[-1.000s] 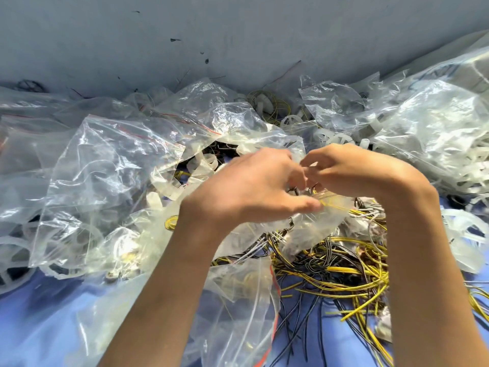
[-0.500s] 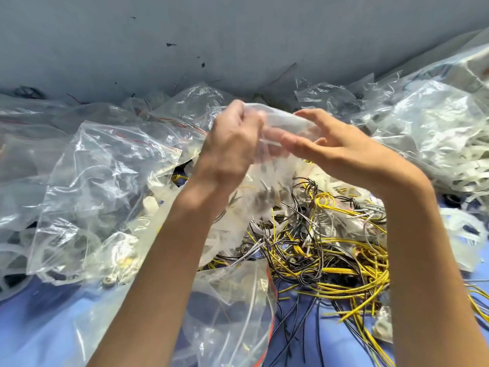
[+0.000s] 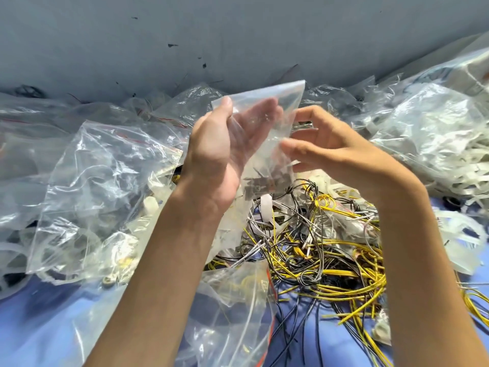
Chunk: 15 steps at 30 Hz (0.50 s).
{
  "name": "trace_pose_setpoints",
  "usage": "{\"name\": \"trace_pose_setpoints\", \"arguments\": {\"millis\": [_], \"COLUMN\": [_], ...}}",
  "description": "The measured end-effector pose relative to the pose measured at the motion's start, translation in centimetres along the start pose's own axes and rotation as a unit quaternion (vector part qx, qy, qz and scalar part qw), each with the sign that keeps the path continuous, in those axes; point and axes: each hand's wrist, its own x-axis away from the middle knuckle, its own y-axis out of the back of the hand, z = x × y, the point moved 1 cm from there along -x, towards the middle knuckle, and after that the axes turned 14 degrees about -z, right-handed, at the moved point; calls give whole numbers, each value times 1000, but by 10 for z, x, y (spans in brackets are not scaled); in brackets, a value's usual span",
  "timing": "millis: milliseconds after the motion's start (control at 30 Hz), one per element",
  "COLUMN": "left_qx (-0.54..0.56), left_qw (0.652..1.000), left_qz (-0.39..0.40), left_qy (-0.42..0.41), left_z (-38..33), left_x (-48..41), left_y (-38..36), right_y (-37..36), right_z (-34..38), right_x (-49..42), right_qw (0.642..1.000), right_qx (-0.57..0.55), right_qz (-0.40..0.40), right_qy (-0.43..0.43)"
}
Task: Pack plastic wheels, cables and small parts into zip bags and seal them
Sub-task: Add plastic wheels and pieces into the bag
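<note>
Zip bag is up in the air, small and clear, held upright right above the cable pile, and both hands are on it. The left hand has its fingers spread flat behind the plastic, you can see them through it, with the thumb pressed on the front at the top corner, so it grips the bag. The right hand comes in from the other side, thumb tip on the front face, curled fingers at the bag's edge, pinching it. A few small dark parts sit in the bottom of the bag, just over the pile.

The cable pile itself is a tangle of yellow, black and white wire on a blue table. Left of the pile lies a big crumpled clear bag. On the near side of the pile, another clear bag with a red strip. Right of the pile, a sack of white plastic pieces. Beyond the pile, a grey wall.
</note>
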Motion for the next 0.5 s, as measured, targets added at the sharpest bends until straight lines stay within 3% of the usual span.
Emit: {"name": "trace_pose_setpoints", "arguments": {"millis": [100, 200, 300, 400, 500], "left_qx": [39, -139, -330, -422, -424], "left_qw": [999, 988, 942, 906, 904], "left_qz": [0, -23, -21, 22, 50], "left_qy": [-1, -60, -56, -18, -24], "left_z": [-3, -5, -4, -1, 1], "left_x": [0, -3, -5, -3, -2], "left_y": [-2, 1, 5, 9, 13], "right_y": [-5, -9, -9, -7, -7], "right_z": [0, -4, -5, -5, 0], "right_x": [3, -3, -8, -11, -8], "right_qw": [996, 999, 993, 986, 991], "right_qx": [71, 36, 37, 19, -46], "right_qz": [43, -23, -112, -168, -126], "right_qy": [21, 7, 16, 14, 13]}}
